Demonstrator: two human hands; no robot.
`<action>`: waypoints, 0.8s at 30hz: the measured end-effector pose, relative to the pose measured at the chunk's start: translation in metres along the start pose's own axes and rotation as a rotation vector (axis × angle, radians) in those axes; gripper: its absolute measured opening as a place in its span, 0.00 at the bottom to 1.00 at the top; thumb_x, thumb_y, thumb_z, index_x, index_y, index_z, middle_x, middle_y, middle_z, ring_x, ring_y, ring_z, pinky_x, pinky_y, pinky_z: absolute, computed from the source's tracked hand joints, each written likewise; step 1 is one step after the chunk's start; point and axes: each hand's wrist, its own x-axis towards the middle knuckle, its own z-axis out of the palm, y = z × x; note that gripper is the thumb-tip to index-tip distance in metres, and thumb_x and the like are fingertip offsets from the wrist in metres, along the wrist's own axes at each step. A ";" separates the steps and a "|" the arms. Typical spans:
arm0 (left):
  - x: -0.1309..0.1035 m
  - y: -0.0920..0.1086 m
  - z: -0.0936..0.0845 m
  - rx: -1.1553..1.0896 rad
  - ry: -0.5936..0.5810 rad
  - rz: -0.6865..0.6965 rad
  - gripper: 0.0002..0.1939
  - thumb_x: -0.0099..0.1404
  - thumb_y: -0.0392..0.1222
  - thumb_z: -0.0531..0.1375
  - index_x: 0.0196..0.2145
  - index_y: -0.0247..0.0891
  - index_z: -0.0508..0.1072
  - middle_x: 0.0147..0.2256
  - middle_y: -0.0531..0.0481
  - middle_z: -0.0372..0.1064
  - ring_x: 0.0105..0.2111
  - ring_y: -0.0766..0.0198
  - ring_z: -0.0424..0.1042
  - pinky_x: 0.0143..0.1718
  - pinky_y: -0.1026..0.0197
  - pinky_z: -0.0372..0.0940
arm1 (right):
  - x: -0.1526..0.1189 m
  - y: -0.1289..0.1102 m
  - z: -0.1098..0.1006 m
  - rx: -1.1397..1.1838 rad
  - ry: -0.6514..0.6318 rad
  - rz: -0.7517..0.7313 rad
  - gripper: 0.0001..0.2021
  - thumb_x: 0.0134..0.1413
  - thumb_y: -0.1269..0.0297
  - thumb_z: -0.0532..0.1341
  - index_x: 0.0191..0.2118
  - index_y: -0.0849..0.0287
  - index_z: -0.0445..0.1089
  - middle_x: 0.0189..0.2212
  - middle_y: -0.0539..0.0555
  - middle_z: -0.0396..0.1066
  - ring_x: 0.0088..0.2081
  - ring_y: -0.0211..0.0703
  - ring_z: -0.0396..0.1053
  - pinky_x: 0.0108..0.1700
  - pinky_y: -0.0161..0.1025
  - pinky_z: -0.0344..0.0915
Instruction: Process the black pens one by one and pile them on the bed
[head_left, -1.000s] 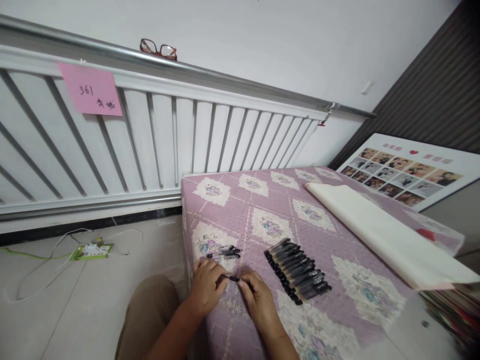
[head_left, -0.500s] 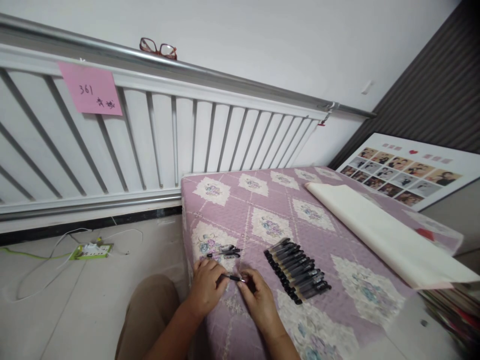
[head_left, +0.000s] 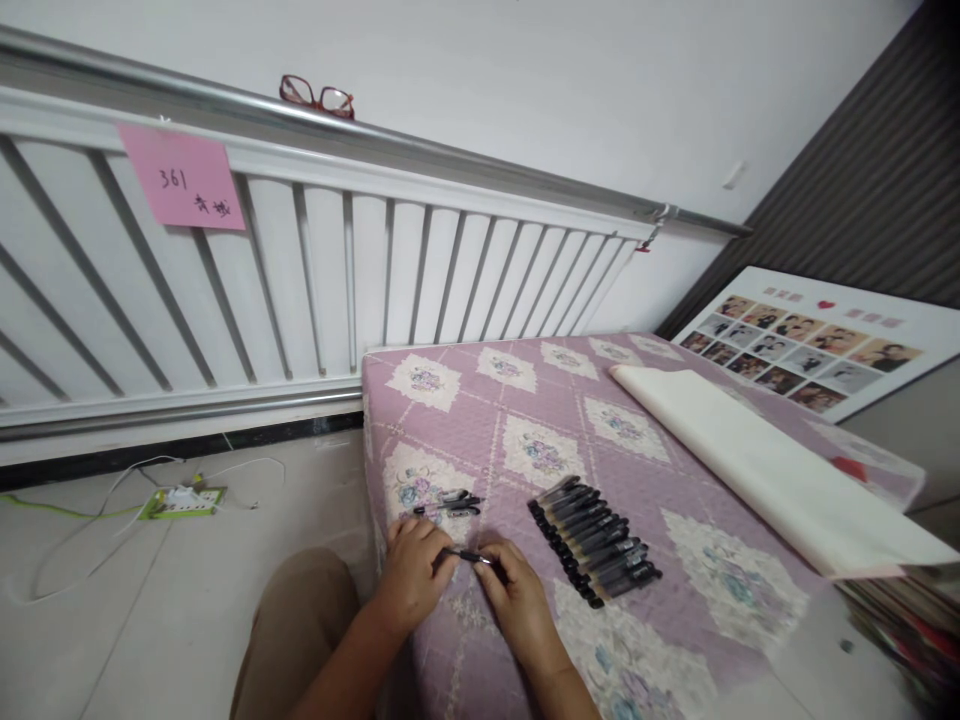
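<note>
Between my two hands is a dark pen [head_left: 466, 555], lying roughly level just above the purple flowered bed cover [head_left: 495, 395]. My left hand [head_left: 415, 570] is closed on its left part, and the fingertips of my right hand [head_left: 517, 598] pinch its right end, which has a silvery tip. A few loose pens [head_left: 454, 502] lie just beyond my left hand. To the right of my right hand, a slanting row of several black-capped pens [head_left: 592, 540] lies side by side on the cover.
A long cream sheet [head_left: 750, 460] lies across the right of the bed, before a photo board [head_left: 806, 345]. Along the wall runs a white radiator [head_left: 442, 270] with a pink note [head_left: 182, 178]; glasses [head_left: 315, 97] rest above. A power strip [head_left: 182, 502] with cables lies on the floor.
Almost nothing differs. Both hands keep hold of the same pen in nearly the same place, and the other pens lie as before.
</note>
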 end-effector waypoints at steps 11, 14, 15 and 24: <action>0.000 0.002 -0.002 -0.006 -0.006 -0.009 0.02 0.60 0.40 0.60 0.33 0.43 0.72 0.34 0.52 0.69 0.40 0.57 0.64 0.47 0.53 0.51 | -0.002 0.002 0.001 0.007 0.026 0.015 0.04 0.57 0.63 0.57 0.33 0.56 0.68 0.32 0.52 0.71 0.36 0.43 0.69 0.40 0.38 0.66; 0.000 0.002 -0.003 -0.006 -0.010 -0.005 0.02 0.61 0.40 0.59 0.32 0.43 0.72 0.34 0.52 0.69 0.40 0.57 0.64 0.47 0.52 0.51 | -0.002 0.000 -0.001 -0.005 0.015 0.021 0.06 0.58 0.63 0.56 0.32 0.56 0.68 0.30 0.53 0.71 0.35 0.44 0.69 0.39 0.38 0.66; 0.000 0.002 -0.003 -0.005 -0.009 -0.005 0.02 0.61 0.40 0.59 0.32 0.43 0.72 0.34 0.52 0.69 0.40 0.57 0.64 0.47 0.53 0.51 | -0.001 -0.001 -0.001 -0.007 0.014 0.023 0.06 0.58 0.62 0.56 0.32 0.56 0.68 0.31 0.53 0.71 0.35 0.44 0.69 0.39 0.38 0.66; 0.001 0.001 -0.002 -0.010 -0.003 -0.013 0.02 0.60 0.39 0.60 0.33 0.44 0.72 0.34 0.53 0.69 0.40 0.57 0.65 0.46 0.53 0.51 | -0.001 0.000 0.000 0.035 0.053 0.047 0.05 0.55 0.62 0.57 0.34 0.56 0.67 0.32 0.53 0.72 0.36 0.43 0.70 0.40 0.37 0.66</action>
